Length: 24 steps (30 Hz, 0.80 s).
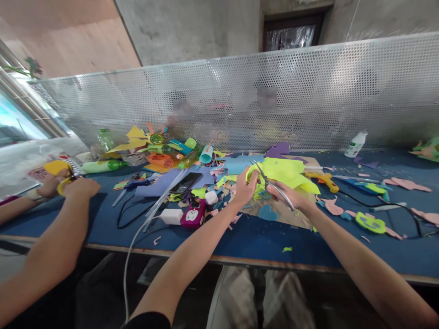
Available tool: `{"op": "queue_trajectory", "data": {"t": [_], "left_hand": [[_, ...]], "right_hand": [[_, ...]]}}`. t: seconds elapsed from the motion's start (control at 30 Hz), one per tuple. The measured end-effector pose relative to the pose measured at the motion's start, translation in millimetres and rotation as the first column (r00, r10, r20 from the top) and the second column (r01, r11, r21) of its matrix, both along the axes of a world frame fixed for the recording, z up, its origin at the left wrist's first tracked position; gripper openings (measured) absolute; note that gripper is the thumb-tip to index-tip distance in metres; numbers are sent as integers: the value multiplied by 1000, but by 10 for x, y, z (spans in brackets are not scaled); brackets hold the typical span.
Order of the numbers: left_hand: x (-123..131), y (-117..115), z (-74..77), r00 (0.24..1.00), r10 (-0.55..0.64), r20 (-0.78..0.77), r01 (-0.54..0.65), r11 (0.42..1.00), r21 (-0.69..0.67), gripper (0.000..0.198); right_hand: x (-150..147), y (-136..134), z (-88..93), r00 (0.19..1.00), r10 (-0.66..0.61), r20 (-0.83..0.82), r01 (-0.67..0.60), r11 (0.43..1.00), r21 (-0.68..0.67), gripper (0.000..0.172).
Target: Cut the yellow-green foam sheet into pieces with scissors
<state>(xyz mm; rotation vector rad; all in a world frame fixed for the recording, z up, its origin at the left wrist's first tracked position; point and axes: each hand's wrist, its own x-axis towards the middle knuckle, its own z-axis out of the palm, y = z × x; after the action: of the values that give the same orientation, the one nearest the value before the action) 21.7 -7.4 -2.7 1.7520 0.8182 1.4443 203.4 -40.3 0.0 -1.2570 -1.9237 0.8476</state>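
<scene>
Near the middle of the frame, the left hand [246, 186] pinches a lime piece [252, 171] between thumb and fingers, while the right hand [286, 194] is wrapped around the handles of the scissors [265, 177], whose blades point up and left beside the pinched edge. Whether that piece is joined to the large lime sheet [287, 168] just right of the blades, I cannot tell.

For a neat cut, it would help to hold the piece taut close to the blades, keep the fingertips clear of their path, and turn the material rather than the right wrist on a curve. Soft, thin stuff like this will probably fold between loose blades, so short, firm snips should suit it.

Below the hands lies brown paper [295, 220] bearing a blue heart [268, 213]; small scraps crowd to its left. A yellow glue gun [325, 179] sits right of the lime sheet, its cord running toward the right edge. Left of centre are a phone [186, 183] and a purple box [193, 214] on the blue table [219, 242]. At far left, another person's hands [82, 186] work near a yellow piece [56, 167].
</scene>
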Motion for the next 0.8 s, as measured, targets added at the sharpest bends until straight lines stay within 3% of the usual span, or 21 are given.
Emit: {"op": "queue_trajectory", "data": {"t": [0.2, 0.4, 0.57, 0.8], "left_hand": [[17, -12, 7, 999, 26, 18, -25, 998, -54, 48], [13, -11, 7, 999, -20, 32, 21, 999, -29, 45], [15, -16, 5, 999, -51, -2, 51, 998, -32, 46], [33, -8, -8, 997, -60, 51, 62, 997, -45, 44]], "right_hand": [[16, 34, -59, 997, -34, 63, 30, 998, 63, 54], [11, 52, -74, 997, -26, 78, 16, 992, 125, 54], [-18, 14, -19, 996, -19, 84, 11, 995, 97, 60], [-5, 41, -84, 998, -32, 59, 26, 995, 94, 61]]}}
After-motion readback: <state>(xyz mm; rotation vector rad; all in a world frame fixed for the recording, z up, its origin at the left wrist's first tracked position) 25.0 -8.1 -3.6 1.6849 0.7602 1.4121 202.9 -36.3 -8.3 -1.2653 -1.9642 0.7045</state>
